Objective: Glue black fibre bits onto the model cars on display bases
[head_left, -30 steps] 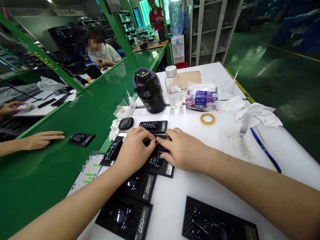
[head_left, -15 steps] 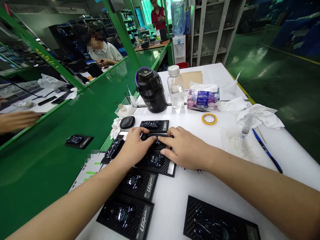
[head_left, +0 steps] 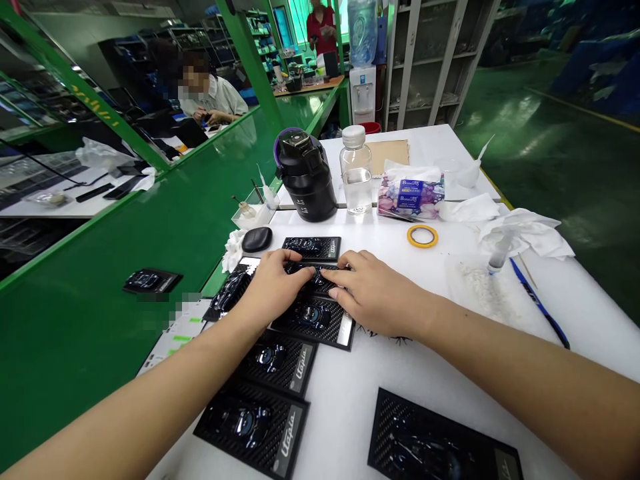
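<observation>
My left hand (head_left: 274, 287) curls over the left end of a dark model car (head_left: 319, 280) mounted on a black patterned base. Its thumb presses on the car. From the other side my right hand (head_left: 373, 292) grips the same piece, its index fingertip close to my left thumb. Both hands partly hide the car and its base. Just behind lies another mounted model car (head_left: 306, 245), and one more mounted car (head_left: 313, 315) lies directly in front. Nearer to me are two bases lettered "Utapia", a middle car (head_left: 270, 358) and a front car (head_left: 245, 421).
At the right front lies another mounted car (head_left: 425, 450). Behind stand a black jug (head_left: 306, 180), a clear bottle (head_left: 357, 177) and a tissue pack (head_left: 411, 195). Yellow tape (head_left: 423, 236), a blue tool (head_left: 540, 303) and crumpled tissues (head_left: 525, 230) lie right. Two people are beyond.
My hands stay at the same car with nearly the same hold. The whole view has shifted slightly. A person's hand at the left edge has gone out of view.
</observation>
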Available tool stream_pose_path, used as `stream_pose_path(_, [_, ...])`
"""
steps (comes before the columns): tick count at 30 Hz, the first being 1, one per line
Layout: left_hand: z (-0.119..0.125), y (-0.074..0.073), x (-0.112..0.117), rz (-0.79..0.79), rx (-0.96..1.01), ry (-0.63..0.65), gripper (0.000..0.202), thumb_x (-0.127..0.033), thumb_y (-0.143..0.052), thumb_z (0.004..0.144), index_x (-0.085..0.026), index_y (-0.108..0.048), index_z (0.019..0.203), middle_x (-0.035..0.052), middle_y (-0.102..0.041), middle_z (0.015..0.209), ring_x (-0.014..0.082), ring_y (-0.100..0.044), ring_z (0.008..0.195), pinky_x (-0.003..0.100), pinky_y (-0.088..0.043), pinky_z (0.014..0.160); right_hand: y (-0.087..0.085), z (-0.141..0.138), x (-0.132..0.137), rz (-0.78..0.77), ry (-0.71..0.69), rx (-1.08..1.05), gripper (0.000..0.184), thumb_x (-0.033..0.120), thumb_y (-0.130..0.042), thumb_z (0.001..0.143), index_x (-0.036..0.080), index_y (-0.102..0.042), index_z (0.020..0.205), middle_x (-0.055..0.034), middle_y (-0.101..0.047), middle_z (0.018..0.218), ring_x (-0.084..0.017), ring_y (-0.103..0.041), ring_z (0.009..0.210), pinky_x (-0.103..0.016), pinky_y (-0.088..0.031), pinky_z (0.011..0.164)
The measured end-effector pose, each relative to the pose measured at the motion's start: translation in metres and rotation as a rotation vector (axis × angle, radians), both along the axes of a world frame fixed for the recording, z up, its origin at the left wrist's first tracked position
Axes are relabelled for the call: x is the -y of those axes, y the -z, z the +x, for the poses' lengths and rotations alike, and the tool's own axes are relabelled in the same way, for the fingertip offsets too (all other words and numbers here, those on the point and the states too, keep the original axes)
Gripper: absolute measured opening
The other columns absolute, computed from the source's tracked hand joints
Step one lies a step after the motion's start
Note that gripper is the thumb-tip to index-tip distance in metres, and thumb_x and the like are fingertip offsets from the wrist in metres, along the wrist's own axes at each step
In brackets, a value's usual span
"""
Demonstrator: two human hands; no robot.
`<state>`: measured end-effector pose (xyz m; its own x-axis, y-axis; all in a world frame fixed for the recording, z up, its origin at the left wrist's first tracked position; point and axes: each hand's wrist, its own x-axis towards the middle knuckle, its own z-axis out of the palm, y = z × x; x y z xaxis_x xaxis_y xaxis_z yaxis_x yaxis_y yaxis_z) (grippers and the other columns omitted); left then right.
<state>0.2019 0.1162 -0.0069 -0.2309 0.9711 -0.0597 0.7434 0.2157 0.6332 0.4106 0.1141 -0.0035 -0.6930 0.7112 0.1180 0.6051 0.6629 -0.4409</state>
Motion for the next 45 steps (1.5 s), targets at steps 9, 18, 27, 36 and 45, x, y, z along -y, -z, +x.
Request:
stream_pose_path(9, [-0.001, 0.001, 0.001, -0.011, 0.027, -0.007, 0.046, -0.05, -0.067, 0.074, -0.021, -0.061, 0.109, 0.0124, -0.058, 0.122, 0.031, -0.057, 0.115, 0.047, -0.042, 0.101, 0.002, -0.002, 0.002, 0.042, 0.011, 0.051, 0.046, 0.036, -0.041, 0.101, 0.021, -0.055, 0.141, -0.0121, -0.054, 0.122, -0.024, -0.047, 0.11, -0.042, -0.041, 0.104])
stream_pose_path(18, [0.002, 0.004, 0.002, -0.002, 0.035, -0.028, 0.046, -0.046, -0.073, 0.07, -0.022, -0.061, 0.107, 0.0108, -0.055, 0.125, 0.0298, -0.051, 0.123, 0.045, -0.036, 0.108, 0.002, -0.006, 0.008, 0.184, -0.024, 0.148, 0.049, 0.039, -0.04, 0.101, 0.015, -0.053, 0.142, -0.0148, -0.055, 0.116, -0.028, -0.048, 0.106, -0.044, -0.046, 0.093])
stream_pose_path(27, [0.011, -0.003, 0.001, -0.07, 0.213, -0.142, 0.052, -0.038, -0.077, 0.06, -0.019, -0.056, 0.103, 0.0079, -0.062, 0.098, 0.025, -0.062, 0.09, 0.038, -0.051, 0.078, 0.005, -0.001, 0.003, 0.129, -0.025, 0.098, 0.046, 0.034, -0.041, 0.101, 0.019, -0.053, 0.143, -0.0129, -0.054, 0.122, -0.025, -0.048, 0.109, -0.043, -0.044, 0.097])
stream_pose_path(36, [0.017, -0.013, -0.011, -0.192, 0.375, -0.219, 0.052, -0.022, -0.075, 0.049, -0.021, -0.049, 0.095, 0.0022, -0.062, 0.077, 0.0204, -0.061, 0.069, 0.03, -0.047, 0.056, 0.008, 0.0, -0.001, 0.125, -0.035, 0.06, 0.043, 0.036, -0.04, 0.101, 0.02, -0.058, 0.137, -0.0127, -0.055, 0.118, -0.023, -0.048, 0.106, -0.042, -0.042, 0.099])
stream_pose_path(45, [0.017, -0.013, -0.011, -0.181, 0.397, -0.192, 0.052, -0.019, -0.077, 0.049, -0.02, -0.051, 0.094, 0.0031, -0.063, 0.08, 0.0223, -0.063, 0.074, 0.033, -0.048, 0.063, 0.002, -0.003, 0.0, 0.213, -0.085, 0.169, 0.037, 0.033, -0.041, 0.101, 0.016, -0.06, 0.127, -0.0128, -0.056, 0.11, -0.025, -0.049, 0.101, -0.042, -0.045, 0.091])
